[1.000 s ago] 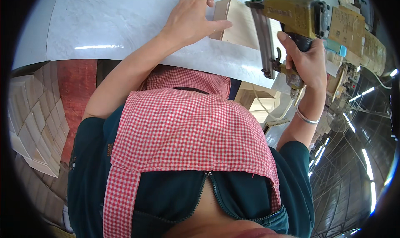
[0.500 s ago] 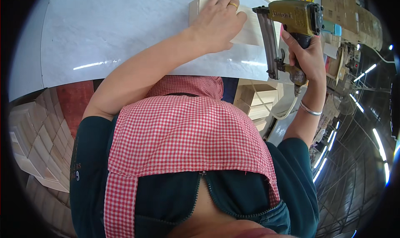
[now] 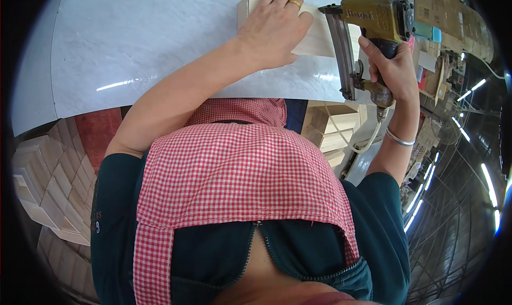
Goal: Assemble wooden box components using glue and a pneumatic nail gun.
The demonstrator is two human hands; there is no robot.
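A pale wooden box [image 3: 319,38] lies on the marbled grey-white table, its right part hidden behind the tool. My left hand [image 3: 274,32] rests over it, fingers bent around the far side and thumb toward me. In my right hand [image 3: 397,73] is an air nail gun [image 3: 373,19] with a gold-brown body, gripped by its dark handle. The gun's nose points left, just over the box and close to my left hand; I cannot tell whether it touches the wood. An air hose [image 3: 368,145] hangs from the handle's lower end.
Pale wooden boxes [image 3: 341,131] stand below the table's near edge on the right. More wooden boxes [image 3: 53,182] are stacked at the lower left beside a red surface [image 3: 100,137]. Cardboard [image 3: 432,11] and a blue-green item [image 3: 429,33] are beyond the nail gun.
The view has shifted slightly. Both hands keep their holds, and the box and the nail gun's nose appear a little farther left.
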